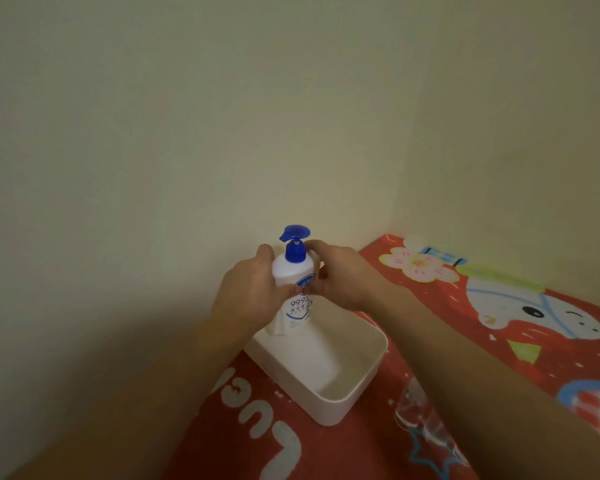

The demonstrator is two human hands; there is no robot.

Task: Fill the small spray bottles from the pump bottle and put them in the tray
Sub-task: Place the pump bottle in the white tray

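Red printed cloth (413,344) covering the table, patterned with a pink flower, a white cartoon figure, a blue star outline and large pale letters. Plain cream walls (187,116) behind, meeting in a corner just past the far edge of the table.

White rectangular plastic tray (357,396) sitting on the cloth near the left edge of the table, nothing visible on its floor. Clear small spray bottles (418,410) lying on the cloth just right of the tray, partly hidden under the right forearm; too blurred and see-through to count.

White plastic pump bottle with a blue pump head and blue printed label (293,275) held upright above the far end of the tray, base hidden behind the hands, so whether it touches the tray cannot be told. Left hand (248,292) wrapped round the left side of the bottle body, fingers curled onto the front label. Right hand (343,275) closed on the right side of the bottle near the shoulder, just below the blue collar, thumb and fingers pressed against the body. Both forearms reaching in from the lower edge and covering part of the tray's far wall.
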